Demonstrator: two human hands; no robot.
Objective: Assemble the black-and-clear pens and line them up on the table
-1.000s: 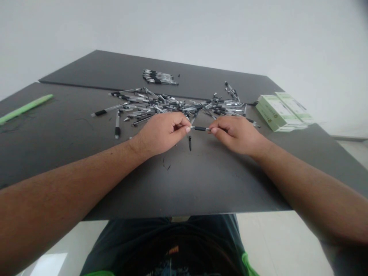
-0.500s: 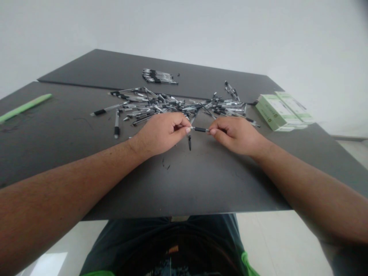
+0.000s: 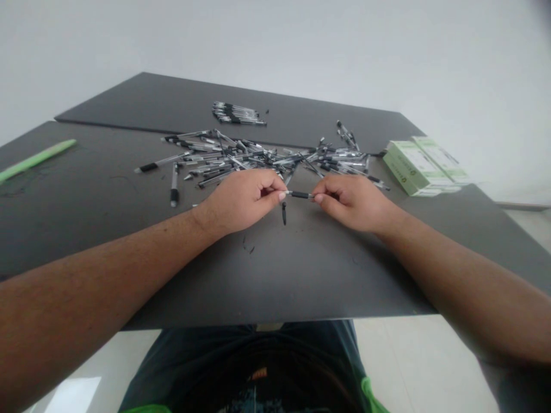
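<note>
My left hand (image 3: 243,199) and my right hand (image 3: 353,201) meet over the dark table (image 3: 275,275), each pinching one end of a black pen (image 3: 300,195) held level between them. Both hands have their fingers curled closed. A small black pen cap (image 3: 284,213) lies on the table just below the pen. Behind my hands sprawls a loose heap of clear and black pens (image 3: 267,158).
A neat row of pens (image 3: 239,114) lies farther back. Two pale green boxes (image 3: 422,165) sit at the right, and a green pen-like stick (image 3: 37,160) lies at the far left. The table's near edge is above my lap.
</note>
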